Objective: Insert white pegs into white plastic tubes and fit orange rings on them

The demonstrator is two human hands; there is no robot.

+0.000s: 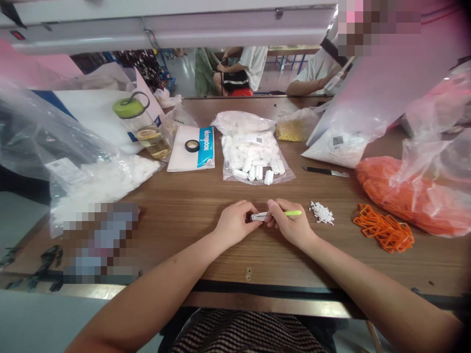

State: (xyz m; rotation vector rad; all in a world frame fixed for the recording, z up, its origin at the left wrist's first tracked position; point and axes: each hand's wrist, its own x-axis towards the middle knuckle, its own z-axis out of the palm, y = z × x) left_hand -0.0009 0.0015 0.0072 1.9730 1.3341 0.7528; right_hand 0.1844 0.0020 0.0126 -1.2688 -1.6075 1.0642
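Note:
At the middle of the wooden table, my left hand [237, 220] pinches one end of a small white plastic piece [259, 216], which has a dark end by the fingertips. My right hand [289, 223] is closed around a slim tool with a yellow-green handle [293, 213]. Its tip is hidden by my fingers, close to the white piece. Just right of that hand lies a pile of tiny white parts [322, 213]. Farther right is a heap of orange rectangular frames [384, 230].
Ahead are a bag of white plastic pieces [253, 157] and a notebook [180, 152] with black tape [192, 145]. A black-handled knife [326, 171] lies before a bag of orange frames [415, 196]. A green-lidded bottle [142, 127] stands left. People sit beyond the table.

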